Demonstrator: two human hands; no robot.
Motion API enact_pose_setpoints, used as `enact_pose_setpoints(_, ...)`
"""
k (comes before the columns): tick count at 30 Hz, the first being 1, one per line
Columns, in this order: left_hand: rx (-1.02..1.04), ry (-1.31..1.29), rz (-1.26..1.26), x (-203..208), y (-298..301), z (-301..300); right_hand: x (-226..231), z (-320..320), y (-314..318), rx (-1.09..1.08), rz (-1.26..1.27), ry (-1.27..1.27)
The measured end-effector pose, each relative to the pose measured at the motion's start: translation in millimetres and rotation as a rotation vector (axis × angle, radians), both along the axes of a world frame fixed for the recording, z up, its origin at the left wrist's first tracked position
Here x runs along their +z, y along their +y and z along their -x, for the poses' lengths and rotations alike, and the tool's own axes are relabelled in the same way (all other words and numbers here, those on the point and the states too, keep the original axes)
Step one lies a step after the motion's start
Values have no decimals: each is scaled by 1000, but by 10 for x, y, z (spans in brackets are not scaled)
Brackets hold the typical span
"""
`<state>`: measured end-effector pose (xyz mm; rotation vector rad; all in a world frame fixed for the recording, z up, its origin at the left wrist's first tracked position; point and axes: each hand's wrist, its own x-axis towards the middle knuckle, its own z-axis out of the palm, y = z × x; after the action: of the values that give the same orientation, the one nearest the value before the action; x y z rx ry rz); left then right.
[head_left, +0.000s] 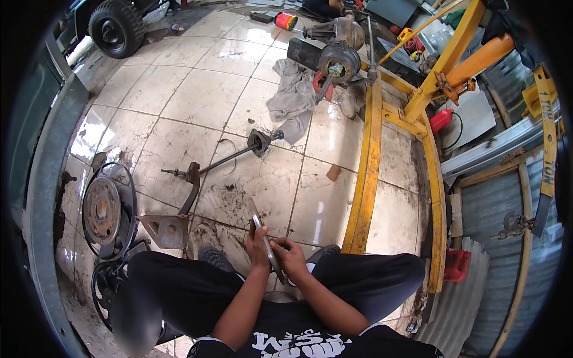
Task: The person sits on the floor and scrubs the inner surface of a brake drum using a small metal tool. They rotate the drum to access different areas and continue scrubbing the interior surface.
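Low between my knees, a flat metal plate is held upright, turned nearly edge-on, so its full outline cannot be told. My left hand closes around its left side. From the right, my right hand presses bent fingers against the plate below its upper end. Ahead of both hands, a long metal rod with a boot-like fitting lies on the tiles, its near end by a pedal arm. A rusty metal bracket sits to the left of my hands.
A yellow hoist frame stands close on my right. At far left are a steering wheel rim and rusty disc. A grey cloth lies near an axle housing. A vehicle tyre and red can are farther back.
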<state>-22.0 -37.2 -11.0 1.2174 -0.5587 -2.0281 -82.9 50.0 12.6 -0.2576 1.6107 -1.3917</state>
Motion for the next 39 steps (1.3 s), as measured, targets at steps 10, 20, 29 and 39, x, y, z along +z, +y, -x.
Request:
enact_pose_setpoints(10,9,4,23,21,15,-136,55,-185,-118,-34,-56,197)
enact_pose_setpoints(20,-64,-67,10,48,-60,-103,-71,-42,-232,-38,-19,99)
enact_pose_setpoints(29,-75,-81,-14,125,-26,-96,-124,-45,-114,-77,-47,62)
enact_pose_setpoints(39,-19,-56,-52,153,-47,-85,14,-80,-170,-82,-32,71)
